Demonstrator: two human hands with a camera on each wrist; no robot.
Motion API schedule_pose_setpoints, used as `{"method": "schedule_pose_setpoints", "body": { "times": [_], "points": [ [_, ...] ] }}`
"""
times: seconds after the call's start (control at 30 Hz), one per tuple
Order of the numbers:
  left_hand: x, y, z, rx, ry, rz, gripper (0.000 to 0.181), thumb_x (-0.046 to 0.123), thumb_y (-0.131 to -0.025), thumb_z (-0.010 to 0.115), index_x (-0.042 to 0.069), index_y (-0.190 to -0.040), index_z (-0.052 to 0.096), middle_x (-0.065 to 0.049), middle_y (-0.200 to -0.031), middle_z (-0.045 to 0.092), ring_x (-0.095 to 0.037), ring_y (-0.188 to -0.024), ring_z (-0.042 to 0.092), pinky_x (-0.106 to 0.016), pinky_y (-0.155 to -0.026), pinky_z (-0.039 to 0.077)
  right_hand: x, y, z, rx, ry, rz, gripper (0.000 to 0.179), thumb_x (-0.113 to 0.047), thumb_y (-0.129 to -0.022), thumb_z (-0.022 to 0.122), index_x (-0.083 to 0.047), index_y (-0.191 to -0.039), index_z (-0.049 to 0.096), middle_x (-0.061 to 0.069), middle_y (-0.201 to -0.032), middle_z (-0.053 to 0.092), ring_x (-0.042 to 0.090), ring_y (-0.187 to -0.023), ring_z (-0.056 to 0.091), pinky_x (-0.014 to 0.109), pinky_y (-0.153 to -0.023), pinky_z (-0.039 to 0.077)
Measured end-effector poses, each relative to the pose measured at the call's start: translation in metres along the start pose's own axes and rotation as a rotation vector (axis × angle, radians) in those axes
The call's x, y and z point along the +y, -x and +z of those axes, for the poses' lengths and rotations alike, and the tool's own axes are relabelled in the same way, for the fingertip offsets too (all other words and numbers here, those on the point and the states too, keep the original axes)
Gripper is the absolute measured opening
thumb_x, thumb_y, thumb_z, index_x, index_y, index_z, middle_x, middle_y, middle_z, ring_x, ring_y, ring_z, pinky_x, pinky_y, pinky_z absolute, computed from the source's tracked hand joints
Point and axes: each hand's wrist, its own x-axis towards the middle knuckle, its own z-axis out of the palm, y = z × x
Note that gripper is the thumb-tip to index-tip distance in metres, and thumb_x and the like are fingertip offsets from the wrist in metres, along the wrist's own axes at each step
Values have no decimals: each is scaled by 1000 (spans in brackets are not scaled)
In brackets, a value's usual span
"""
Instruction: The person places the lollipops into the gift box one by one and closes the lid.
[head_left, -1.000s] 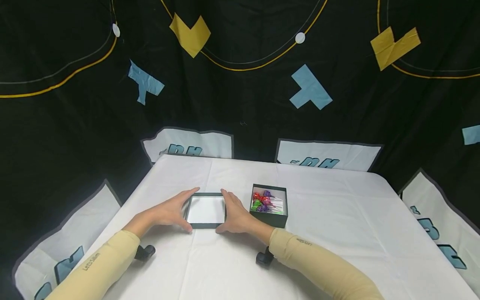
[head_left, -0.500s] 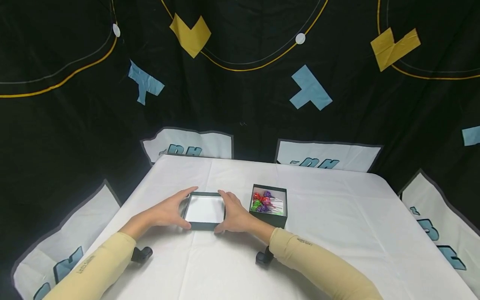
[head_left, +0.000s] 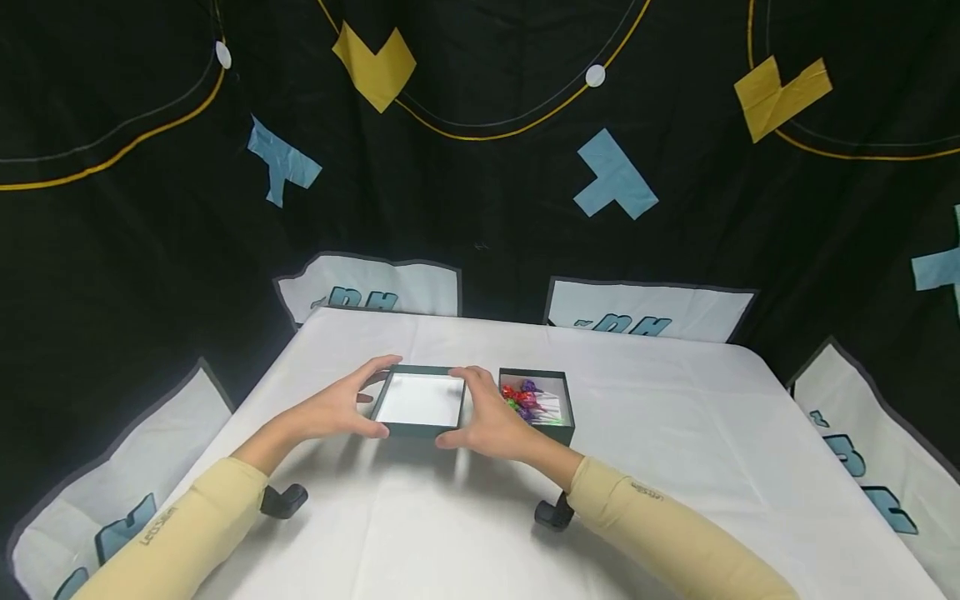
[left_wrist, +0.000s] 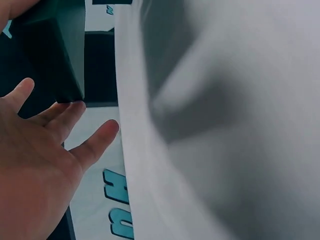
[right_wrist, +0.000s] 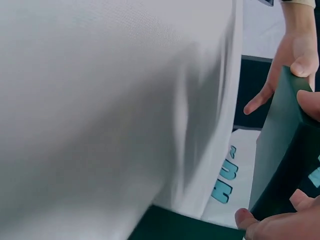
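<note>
Between both hands is a shallow, square dark green box lid (head_left: pixel 420 402) with a white inside, its open side facing up. My left hand (head_left: pixel 337 410) grips its left side, thumb at the near corner and fingers toward the far one. Opposite, my right hand (head_left: pixel 491 423) pinches the right side the same way. In the right wrist view, the lid (right_wrist: pixel 277 150) is off the table. The left wrist view catches its dark underside above some loosely spread fingers (left_wrist: pixel 95 142). Just right of the right hand stands a dark green box (head_left: pixel 557 434) with wrapped lollipops (head_left: pixel 528 400) inside.
A white cloth (head_left: pixel 660 483) covers the table, with hand shadows on it. Behind rises a black curtain (head_left: pixel 480 200) with yellow and blue tape. White printed sheets (head_left: pixel 652 308) hang around the table edges. Dark wrist devices (head_left: pixel 285 502) sit under both forearms.
The lid has risen off the tabletop and moved slightly away and to the right, carried by both hands. My right hand now overlaps the lollipop box's edge. The head view has shifted slightly.
</note>
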Motion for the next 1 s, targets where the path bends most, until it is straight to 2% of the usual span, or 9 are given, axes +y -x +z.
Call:
{"method": "schedule_pose_setpoints", "body": {
  "times": [0.23, 0.37, 0.47, 0.6, 0.73, 0.87, 1.0],
  "points": [
    [15, -12, 5, -11, 65, 35, 105, 25, -75, 86, 19, -159, 23, -12, -163, 27, -41, -150, 27, -61, -112, 36, 2, 11, -20, 40, -43, 7, 96, -38, -70, 89, -25, -150, 38, 5, -156, 31, 27, -121, 53, 44, -101, 47],
    [24, -20, 11, -7, 108, 54, 100, 26, -78, 85, 20, -158, 24, -11, -164, 25, -40, -150, 28, -58, -114, 36, 4, 19, -35, 48, -75, 16, 92, -45, -74, 85, -27, -151, 37, 1, -157, 29, 30, -117, 54, 45, -95, 49],
    [32, -26, 16, 2, 113, 67, 96, 29, -82, 82, 20, -158, 25, -13, -163, 27, -40, -149, 30, -57, -113, 38, 7, 26, -47, 58, -92, 19, 88, -50, -79, 81, -27, -152, 38, -1, -159, 27, 34, -122, 53, 51, -99, 49],
    [43, -36, 25, 33, 90, 66, 92, 35, -84, 79, 22, -158, 27, -13, -161, 32, -37, -147, 35, -53, -109, 42, 13, 34, -62, 73, -107, 12, 78, -53, -83, 76, -27, -149, 42, 0, -164, 21, 39, -135, 44, 59, -107, 43],
    [53, -46, 35, 57, 130, 46, 87, 39, -86, 78, 24, -157, 29, -13, -159, 36, -35, -146, 37, -51, -109, 43, 22, 43, -75, 73, -146, -13, 68, -51, -89, 72, -25, -146, 47, 1, -167, 16, 39, -132, 51, 52, -105, 49],
    [58, -55, 45, 72, 198, 21, 75, 39, -91, 73, 24, -154, 35, -14, -156, 41, -35, -143, 41, -52, -112, 41, 31, 51, -83, 67, -220, -23, 57, -42, -95, 69, -18, -144, 51, 5, -166, 20, 40, -132, 52, 46, -100, 54],
    [62, -61, 54, 73, 217, 9, 62, 42, -94, 69, 22, -147, 44, -12, -152, 46, -33, -137, 49, -50, -110, 44, 38, 56, -90, 90, -242, 10, 43, -39, -98, 64, -18, -135, 58, 7, -161, 31, 39, -141, 43, 53, -110, 44]
  ]
}}
